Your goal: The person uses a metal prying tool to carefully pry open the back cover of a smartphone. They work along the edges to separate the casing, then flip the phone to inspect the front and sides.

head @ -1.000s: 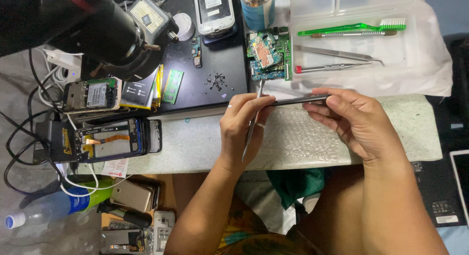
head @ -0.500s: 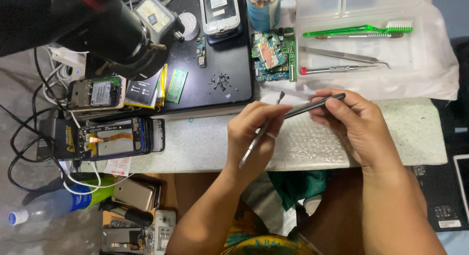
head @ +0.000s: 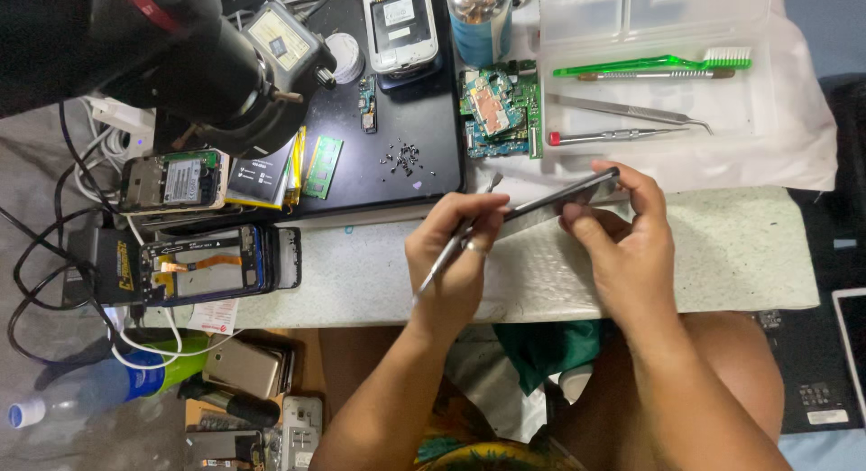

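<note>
My right hand [head: 622, 241] grips a thin dark phone panel [head: 564, 193] held on edge above the pale work table [head: 740, 245]. My left hand [head: 456, 254] pinches a slim metal pry tool [head: 451, 250] like a pen, its flat tip resting against the left end of the panel. Both hands hover over a sheet of bubble wrap [head: 550, 277] at the table's front.
A black mat [head: 397, 119] carries small screws [head: 403, 155], a green circuit board [head: 498, 113] and a white phone [head: 401, 24]. A clear tray [head: 758, 110] holds a green brush [head: 649, 65] and tweezers [head: 627, 110]. A microscope [head: 189, 60] looms at left, above opened phones [head: 212, 263].
Both hands and the panel sit slightly lower and further right in view. The pry tool's tip stays against the panel's left end.
</note>
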